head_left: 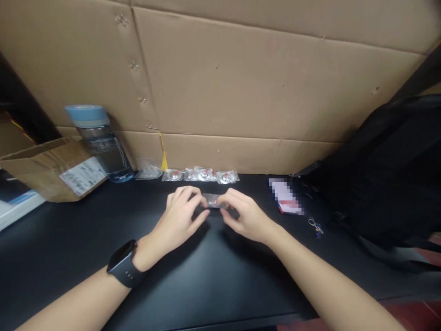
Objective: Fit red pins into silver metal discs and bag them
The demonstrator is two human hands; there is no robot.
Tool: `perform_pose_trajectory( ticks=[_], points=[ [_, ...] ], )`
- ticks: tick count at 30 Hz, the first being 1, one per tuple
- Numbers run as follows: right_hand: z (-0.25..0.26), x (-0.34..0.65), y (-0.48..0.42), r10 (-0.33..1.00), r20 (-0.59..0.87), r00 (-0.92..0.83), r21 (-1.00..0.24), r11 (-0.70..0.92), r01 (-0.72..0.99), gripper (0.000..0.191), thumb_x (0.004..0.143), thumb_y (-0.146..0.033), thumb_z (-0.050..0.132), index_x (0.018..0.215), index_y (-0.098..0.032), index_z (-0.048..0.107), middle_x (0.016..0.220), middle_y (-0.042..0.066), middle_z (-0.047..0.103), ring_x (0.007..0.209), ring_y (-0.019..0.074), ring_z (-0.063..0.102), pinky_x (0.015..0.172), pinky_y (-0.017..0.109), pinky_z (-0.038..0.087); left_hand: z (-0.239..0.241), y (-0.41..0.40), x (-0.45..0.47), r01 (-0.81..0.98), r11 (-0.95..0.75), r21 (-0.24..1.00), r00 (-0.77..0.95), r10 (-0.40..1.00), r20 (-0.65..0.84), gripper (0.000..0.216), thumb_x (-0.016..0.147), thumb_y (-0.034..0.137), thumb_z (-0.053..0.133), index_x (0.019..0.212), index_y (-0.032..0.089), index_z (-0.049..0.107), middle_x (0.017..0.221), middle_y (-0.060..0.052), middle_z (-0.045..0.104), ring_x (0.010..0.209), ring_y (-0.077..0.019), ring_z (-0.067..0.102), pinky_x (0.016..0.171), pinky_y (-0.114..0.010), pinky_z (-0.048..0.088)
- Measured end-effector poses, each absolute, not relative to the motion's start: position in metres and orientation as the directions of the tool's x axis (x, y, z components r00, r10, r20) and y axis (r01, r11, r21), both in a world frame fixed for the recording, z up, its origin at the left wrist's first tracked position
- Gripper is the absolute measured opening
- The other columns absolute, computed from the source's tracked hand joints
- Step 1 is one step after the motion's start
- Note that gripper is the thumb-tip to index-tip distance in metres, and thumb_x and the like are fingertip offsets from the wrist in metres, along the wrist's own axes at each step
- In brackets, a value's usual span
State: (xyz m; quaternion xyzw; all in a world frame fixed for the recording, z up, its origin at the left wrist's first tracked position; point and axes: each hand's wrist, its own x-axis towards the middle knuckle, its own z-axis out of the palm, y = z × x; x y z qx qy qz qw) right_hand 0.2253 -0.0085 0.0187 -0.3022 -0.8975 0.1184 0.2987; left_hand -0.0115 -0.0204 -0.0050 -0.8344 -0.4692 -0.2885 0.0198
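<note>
A small clear plastic packet (pixel 212 200) with a red mark lies between my two hands, just above or on the black table. My left hand (pixel 184 209), with a dark watch on its wrist, pinches the packet's left end between thumb and fingers. At the opposite end, my right hand (pixel 243 214) grips it the same way. Just behind stands a row of similar packets (pixel 204 174), each showing a round metallic piece and red print. What is inside the held packet is too small to make out.
Empty-looking clear bags (pixel 149 169) lie left of the row, near a yellow tassel (pixel 164 158). A blue-lidded bottle (pixel 103 147) and a brown paper bag (pixel 51 170) stand at left. Rightward are a phone (pixel 285 196), a small corded trinket (pixel 315 226) and a black backpack (pixel 389 179). Cardboard (pixel 241 82) walls the back.
</note>
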Motion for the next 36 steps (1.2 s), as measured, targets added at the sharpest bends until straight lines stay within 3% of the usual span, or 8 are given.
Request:
perform_pose_trajectory(
  ticks=[4,8,11,16,21,25,30,36],
  points=[
    [0.015,0.217,-0.019,0.568,0.390,-0.724,-0.354,0.819,0.452,0.013,0.094,-0.016,0.053,0.099,-0.024,0.062,0.093,0.004,0.065,0.087,0.0190,0.061,0.082,0.031,0.049,-0.008,-0.023,-0.010,0.793,-0.577,0.197,0.431,0.759,0.488,0.026,0.095,0.029,0.057,0.120,0.026,0.063,0.138,-0.011,0.054,0.131,-0.0337,0.044,0.101,-0.052,0.041],
    [0.007,0.215,-0.015,0.631,0.398,-0.666,-0.251,0.773,0.582,0.024,0.093,-0.019,0.058,0.115,-0.023,0.064,0.124,0.011,0.065,0.114,0.0268,0.059,0.096,0.040,0.046,-0.013,-0.018,-0.013,0.829,-0.530,0.180,0.404,0.789,0.463,0.037,0.094,0.027,0.056,0.130,0.027,0.061,0.149,-0.012,0.049,0.139,-0.0367,0.039,0.104,-0.057,0.038],
    [0.002,0.219,-0.006,0.675,0.395,-0.623,-0.245,0.731,0.637,0.040,0.092,-0.017,0.058,0.132,-0.024,0.058,0.138,0.012,0.061,0.127,0.0285,0.054,0.100,0.043,0.041,-0.016,-0.014,-0.016,0.826,-0.538,0.169,0.441,0.802,0.402,0.039,0.096,0.027,0.053,0.134,0.028,0.059,0.150,-0.009,0.053,0.142,-0.0370,0.036,0.105,-0.059,0.036],
    [-0.008,0.225,0.005,0.721,0.333,-0.608,-0.258,0.690,0.676,0.040,0.093,-0.021,0.061,0.133,-0.022,0.057,0.133,0.013,0.066,0.124,0.0298,0.056,0.101,0.048,0.035,-0.018,-0.011,-0.019,0.791,-0.575,0.209,0.496,0.802,0.333,0.036,0.098,0.028,0.051,0.133,0.027,0.059,0.142,-0.008,0.063,0.142,-0.0354,0.039,0.106,-0.056,0.034],
    [-0.013,0.226,0.009,0.725,0.309,-0.615,-0.246,0.686,0.685,0.035,0.096,-0.010,0.051,0.128,-0.021,0.059,0.127,0.013,0.070,0.124,0.0292,0.056,0.098,0.047,0.033,-0.014,-0.013,-0.017,0.766,-0.595,0.245,0.508,0.793,0.337,0.033,0.096,0.027,0.056,0.129,0.028,0.060,0.132,-0.007,0.069,0.134,-0.0333,0.048,0.102,-0.051,0.032],
    [-0.001,0.230,0.008,0.721,0.269,-0.639,-0.368,0.690,0.624,0.038,0.099,-0.014,0.051,0.136,-0.025,0.054,0.125,0.010,0.072,0.120,0.0263,0.059,0.099,0.045,0.034,-0.012,-0.013,-0.015,0.730,-0.616,0.296,0.504,0.778,0.376,0.025,0.094,0.024,0.063,0.118,0.029,0.063,0.118,-0.003,0.074,0.110,-0.0254,0.064,0.095,-0.043,0.032],
    [0.019,0.234,0.002,0.758,0.247,-0.603,-0.555,0.621,0.554,0.034,0.105,-0.029,0.047,0.139,-0.028,0.050,0.110,0.004,0.077,0.109,0.0243,0.066,0.104,0.045,0.035,-0.013,-0.009,-0.017,0.679,-0.559,0.476,0.357,0.818,0.451,0.023,0.097,0.028,0.062,0.120,0.028,0.062,0.101,-0.001,0.078,0.095,-0.0209,0.071,0.096,-0.041,0.036],
    [0.017,0.230,0.001,0.780,0.353,-0.516,-0.687,0.590,0.423,0.027,0.103,-0.029,0.050,0.130,-0.027,0.056,0.092,0.000,0.076,0.082,0.0194,0.070,0.093,0.038,0.045,-0.015,-0.004,-0.019,0.394,-0.429,0.813,0.258,0.900,0.350,0.041,0.089,0.036,0.073,0.126,0.024,0.059,0.093,-0.002,0.078,0.094,-0.0220,0.074,0.093,-0.037,0.051]
  ],
)
